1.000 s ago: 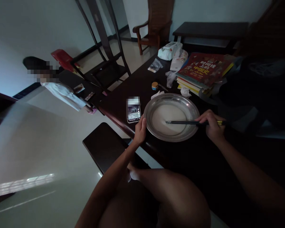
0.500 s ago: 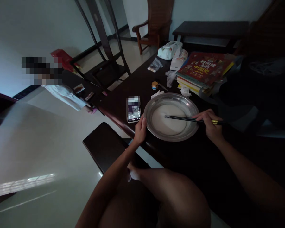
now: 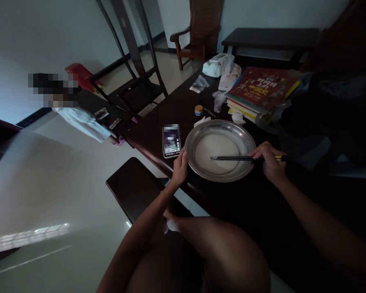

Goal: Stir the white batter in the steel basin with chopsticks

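A wide stainless steel basin (image 3: 247, 140) stands on the dark table, with a pale, whitish mixture (image 3: 216, 146) covering its bottom. At its left side, my left hand (image 3: 180, 167) grips the rim, thumb over the edge. My right hand (image 3: 270, 162), beyond the basin's right rim, is closed round black chopsticks (image 3: 234, 158) with gold bands near the back end. Their tips reach into the mixture near the middle of the basin. Just left of the basin lies a phone (image 3: 172, 142) with its screen lit.
Behind the basin are crumpled tissues (image 3: 238, 118), a small gold-lidded jar (image 3: 198, 110), plastic bags (image 3: 230, 77) and a stack of books (image 3: 262, 89). A bench (image 3: 140, 183) stands below the table's left edge. Another person (image 3: 82, 122) is at the far left.
The chopstick tips have moved slightly toward me and a little left within the mixture. My left hand keeps its place on the basin's rim.
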A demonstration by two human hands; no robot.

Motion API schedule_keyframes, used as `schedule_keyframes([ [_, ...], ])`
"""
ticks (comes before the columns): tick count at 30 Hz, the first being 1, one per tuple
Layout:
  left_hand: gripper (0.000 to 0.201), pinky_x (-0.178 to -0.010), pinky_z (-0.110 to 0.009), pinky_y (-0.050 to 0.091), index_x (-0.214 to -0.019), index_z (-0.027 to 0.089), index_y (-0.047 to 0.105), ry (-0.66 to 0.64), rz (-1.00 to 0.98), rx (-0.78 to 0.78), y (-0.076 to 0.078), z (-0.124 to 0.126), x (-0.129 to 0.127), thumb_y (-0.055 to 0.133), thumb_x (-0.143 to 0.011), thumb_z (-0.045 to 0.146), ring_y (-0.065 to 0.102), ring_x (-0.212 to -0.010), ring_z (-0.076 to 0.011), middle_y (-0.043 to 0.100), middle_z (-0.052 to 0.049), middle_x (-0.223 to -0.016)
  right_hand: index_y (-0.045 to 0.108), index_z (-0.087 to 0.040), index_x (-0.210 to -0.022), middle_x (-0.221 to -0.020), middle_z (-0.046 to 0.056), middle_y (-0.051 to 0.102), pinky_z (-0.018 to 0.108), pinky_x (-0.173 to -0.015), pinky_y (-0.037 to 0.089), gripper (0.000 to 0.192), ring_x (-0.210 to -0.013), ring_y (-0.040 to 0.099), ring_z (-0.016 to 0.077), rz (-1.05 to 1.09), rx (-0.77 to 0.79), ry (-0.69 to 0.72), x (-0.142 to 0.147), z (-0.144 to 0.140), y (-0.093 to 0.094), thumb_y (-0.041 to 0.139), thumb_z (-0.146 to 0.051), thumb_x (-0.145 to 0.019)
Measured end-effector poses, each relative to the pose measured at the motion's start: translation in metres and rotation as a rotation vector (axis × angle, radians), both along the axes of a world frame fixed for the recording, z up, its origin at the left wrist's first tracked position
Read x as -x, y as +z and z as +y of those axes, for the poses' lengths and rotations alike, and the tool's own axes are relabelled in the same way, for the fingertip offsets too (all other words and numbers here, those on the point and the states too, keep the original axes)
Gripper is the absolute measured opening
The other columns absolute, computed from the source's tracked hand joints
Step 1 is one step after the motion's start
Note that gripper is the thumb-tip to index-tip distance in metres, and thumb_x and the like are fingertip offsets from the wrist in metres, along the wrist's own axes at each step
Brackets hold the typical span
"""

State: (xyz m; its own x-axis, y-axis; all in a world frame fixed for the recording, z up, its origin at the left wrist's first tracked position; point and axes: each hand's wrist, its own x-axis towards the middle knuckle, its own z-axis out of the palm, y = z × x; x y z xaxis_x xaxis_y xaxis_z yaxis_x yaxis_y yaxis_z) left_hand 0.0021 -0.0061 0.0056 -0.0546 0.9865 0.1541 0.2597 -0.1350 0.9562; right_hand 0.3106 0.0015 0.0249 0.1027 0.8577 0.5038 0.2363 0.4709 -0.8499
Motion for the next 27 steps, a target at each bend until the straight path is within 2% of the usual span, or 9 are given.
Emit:
schedule_keyframes([
  [3, 0.071, -0.121, -0.044, 0.040, -0.139, 0.016, 0.062, 0.009, 0.000, 0.002, 0.0013, -0.0006, -0.0004, 0.039, -0.098, 0.070, 0.057, -0.139, -0.0291, 0.065, -0.012, -0.145, 0.070, -0.028, -0.065, -0.072, 0.002, 0.075, 0.046, -0.079, 0.049, 0.042, -0.077, 0.064, 0.0239, -0.070, 0.011, -0.007, -0.0003, -0.0001, 0.0005, 0.055, -0.052, -0.097],
  [7, 0.072, -0.121, -0.045, 0.041, -0.140, 0.016, 0.061, 0.002, -0.002, 0.013, 0.0021, -0.0010, -0.0006, 0.038, -0.099, 0.070, 0.059, -0.136, -0.0291, 0.066, -0.013, -0.143, 0.065, -0.028, -0.058, -0.064, 0.002, 0.071, 0.046, -0.074, 0.048, 0.050, -0.069, 0.061, 0.0227, 0.020, -0.010, -0.069, -0.0018, 0.0006, 0.0003, 0.052, -0.055, -0.097],
  [12, 0.070, -0.122, -0.044, 0.039, -0.140, 0.017, 0.061, 0.004, -0.008, 0.004, 0.0020, -0.0007, -0.0003, 0.039, -0.099, 0.069, 0.056, -0.140, -0.0288, 0.065, -0.011, -0.145, 0.069, -0.029, -0.063, -0.068, 0.003, 0.074, 0.047, -0.078, 0.049, 0.046, -0.077, 0.064, 0.0241, -0.079, 0.023, 0.004, -0.0013, 0.0003, 0.0015, 0.054, -0.057, -0.096],
  [16, 0.071, -0.122, -0.044, 0.040, -0.140, 0.017, 0.061, -0.003, -0.003, 0.009, 0.0029, -0.0009, -0.0007, 0.038, -0.099, 0.069, 0.059, -0.136, -0.0284, 0.066, -0.011, -0.143, 0.067, -0.028, -0.060, -0.066, 0.002, 0.072, 0.046, -0.077, 0.049, 0.048, -0.073, 0.063, 0.0232, -0.013, -0.002, -0.061, -0.0028, 0.0014, 0.0004, 0.052, -0.053, -0.098],
  [18, 0.072, -0.122, -0.043, 0.040, -0.140, 0.016, 0.061, -0.003, -0.007, 0.010, 0.0035, -0.0010, -0.0010, 0.038, -0.099, 0.070, 0.058, -0.137, -0.0285, 0.065, -0.011, -0.144, 0.066, -0.028, -0.058, -0.065, 0.002, 0.072, 0.045, -0.075, 0.048, 0.049, -0.070, 0.062, 0.0222, 0.020, -0.013, -0.040, -0.0031, 0.0015, -0.0008, 0.052, -0.052, -0.098],
  [21, 0.073, -0.122, -0.044, 0.040, -0.140, 0.016, 0.061, -0.005, -0.013, 0.003, 0.0040, -0.0011, -0.0013, 0.038, -0.098, 0.071, 0.057, -0.139, -0.0291, 0.064, -0.012, -0.145, 0.069, -0.028, -0.063, -0.070, 0.002, 0.074, 0.044, -0.077, 0.049, 0.044, -0.075, 0.063, 0.0223, -0.051, 0.009, 0.012, -0.0024, 0.0008, -0.0013, 0.054, -0.051, -0.097],
  [23, 0.072, -0.121, -0.045, 0.041, -0.139, 0.016, 0.062, 0.002, -0.010, 0.003, 0.0042, -0.0011, -0.0013, 0.038, -0.098, 0.071, 0.057, -0.138, -0.0295, 0.065, -0.012, -0.144, 0.070, -0.028, -0.065, -0.073, 0.002, 0.075, 0.045, -0.081, 0.050, 0.043, -0.080, 0.065, 0.0231, -0.080, 0.020, -0.012, -0.0021, 0.0006, -0.0009, 0.054, -0.051, -0.097],
  [27, 0.070, -0.120, -0.045, 0.042, -0.137, 0.017, 0.063, 0.013, 0.000, 0.002, 0.0044, -0.0007, -0.0014, 0.039, -0.098, 0.071, 0.058, -0.137, -0.0292, 0.067, -0.011, -0.142, 0.066, -0.027, -0.058, -0.065, 0.002, 0.071, 0.045, -0.075, 0.048, 0.048, -0.069, 0.062, 0.0227, 0.037, -0.006, -0.065, -0.0020, 0.0016, -0.0006, 0.054, -0.052, -0.097],
])
